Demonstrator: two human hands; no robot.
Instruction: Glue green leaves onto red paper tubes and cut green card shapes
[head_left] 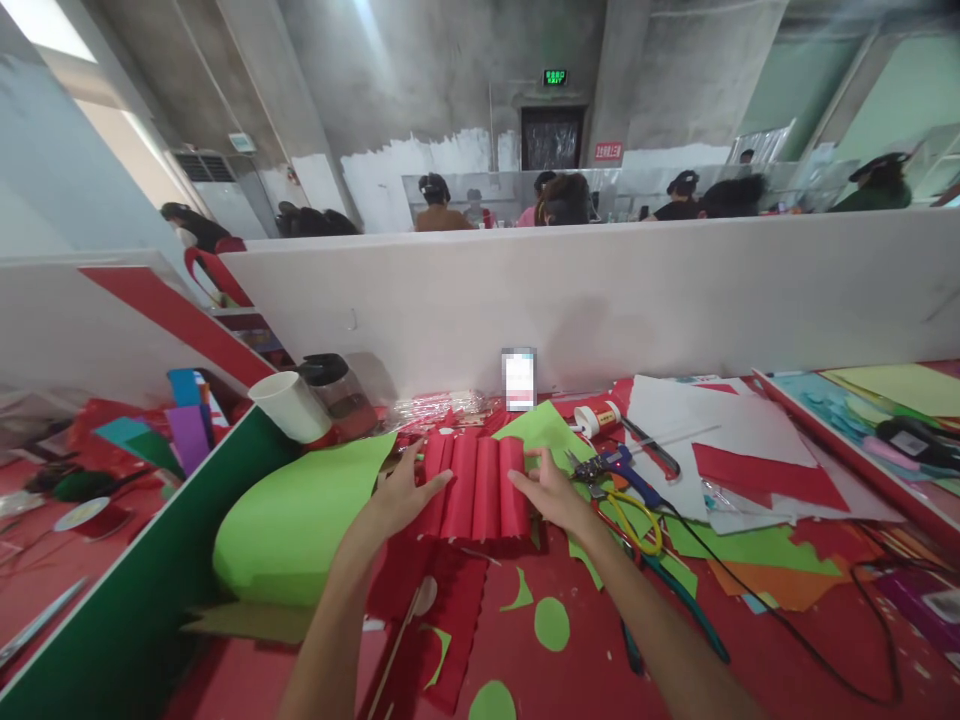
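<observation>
Head view: a red pleated paper (475,487) stands between the person's two hands, above the middle of the red counter (589,690). It is matt and evenly red, shaped into several rounded upright folds side by side, with darker grooves between them; its lower edge looks small-notched, and its outline is roughly a rectangle. The left hand (401,492) pinches its left side, thumb laid across the front, and the right hand (553,492) pinches its right side in the same way, thumb on the outermost fold; the other fingers are partly hidden.

Beneath and nearer the person lies a darker red sheet (448,625) with a scalloped edge, and beside it a light green paper circle (552,624). A curved light green sheet (289,535) is near the left forearm; a blue glue gun (621,466) rests just beyond the right hand.
</observation>
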